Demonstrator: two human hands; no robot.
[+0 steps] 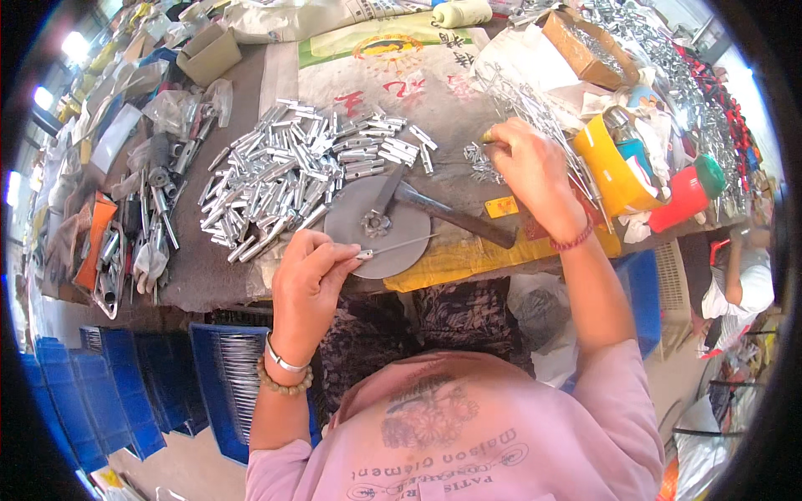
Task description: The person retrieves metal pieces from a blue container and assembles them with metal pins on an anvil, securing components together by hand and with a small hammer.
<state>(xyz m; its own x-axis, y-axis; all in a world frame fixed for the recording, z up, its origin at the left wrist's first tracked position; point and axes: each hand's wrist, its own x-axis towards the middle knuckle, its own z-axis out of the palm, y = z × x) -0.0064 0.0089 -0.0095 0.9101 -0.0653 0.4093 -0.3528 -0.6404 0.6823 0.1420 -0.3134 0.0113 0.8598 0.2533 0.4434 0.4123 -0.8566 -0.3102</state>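
Note:
My left hand [311, 271] is closed in a pinch over the near-left edge of a round grey metal disc [347, 219]. Between its fingertips is a short silver metal tube [365, 254], from which a thin rod [405, 243] sticks out to the right. A hammer [455, 219] lies with its head on the disc and its dark handle pointing right. My right hand [528, 159] has its fingers drawn together beside a small pile of tiny metal pins [482, 164]; whatever they hold is too small to make out. Many silver tubes [276, 171] are heaped left of the disc.
Long thin rods [535, 108] lie beyond my right hand. A cut yellow container [614, 167] and a red bottle [675, 200] stand at the right. Tools and bags crowd the left, near a cardboard box [209, 55]. Blue crates [230, 392] sit below the table edge.

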